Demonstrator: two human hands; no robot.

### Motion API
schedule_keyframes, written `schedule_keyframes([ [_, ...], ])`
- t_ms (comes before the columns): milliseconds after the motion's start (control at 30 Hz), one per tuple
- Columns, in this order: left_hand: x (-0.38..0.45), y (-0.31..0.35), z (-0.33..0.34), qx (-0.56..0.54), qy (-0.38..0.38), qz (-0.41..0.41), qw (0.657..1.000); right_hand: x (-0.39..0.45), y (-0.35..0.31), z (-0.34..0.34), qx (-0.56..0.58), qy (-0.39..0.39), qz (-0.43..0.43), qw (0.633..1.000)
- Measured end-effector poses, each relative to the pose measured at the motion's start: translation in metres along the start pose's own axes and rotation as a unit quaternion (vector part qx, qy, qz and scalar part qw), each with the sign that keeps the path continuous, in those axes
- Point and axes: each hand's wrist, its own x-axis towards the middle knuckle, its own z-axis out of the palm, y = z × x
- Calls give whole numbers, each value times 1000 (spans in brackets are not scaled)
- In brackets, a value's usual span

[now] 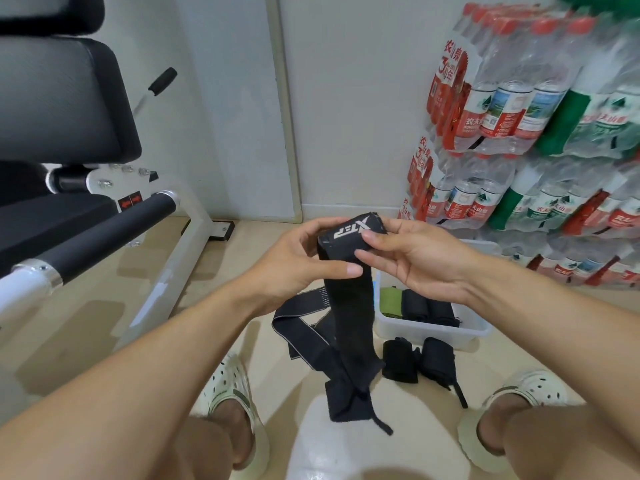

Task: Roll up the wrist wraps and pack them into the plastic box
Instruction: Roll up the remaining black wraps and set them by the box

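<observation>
The room is evenly and fairly brightly lit by soft, diffuse light with no visible source. Shadows are faint: pale smudges spread on the glossy beige floor (104, 306) beneath the bench frame (187, 251), and the tiles give back a dull sheen. Wide-angle distortion bows the wall edges and stretches the forearms at the bottom corners. The stacked water bottles (540, 109) smear toward the upper right; the centre stays reasonably sharp.
</observation>
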Motion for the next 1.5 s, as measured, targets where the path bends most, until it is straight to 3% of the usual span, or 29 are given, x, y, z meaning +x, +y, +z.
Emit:
schedule_keyframes([
  [100,1,-1,5,-10,18,23,1000,-1,2,2,-6,30,-26,999],
  [167,2,-1,7,-26,30,30,999,-4,2,4,-89,72,-57,992],
  [267,6,-1,7,-40,45,19,998,-7,2,3,-280,162,-130,937],
  [433,7,0,9,-58,33,10,998,2,3,-8,-399,215,-206,867],
  [500,7,0,9,-49,26,2,998,3,1,-13,-443,182,-191,857],
  [600,7,-2,11,-36,19,-6,999,2,1,-18,-449,102,-167,872],
  [733,9,-3,17,-29,30,-9,999,7,4,-24,-445,121,-203,864],
  [867,13,-2,21,-35,45,-13,998,10,1,-24,-492,130,-229,830],
  [1033,12,-5,25,-54,35,-32,997,11,0,-24,-575,82,-260,771],
  [1167,14,-7,32,-58,54,-46,996,13,2,-24,-605,99,-307,728],
  [1500,11,0,36,-99,36,-132,986,19,12,-27,-552,128,-340,751],
])
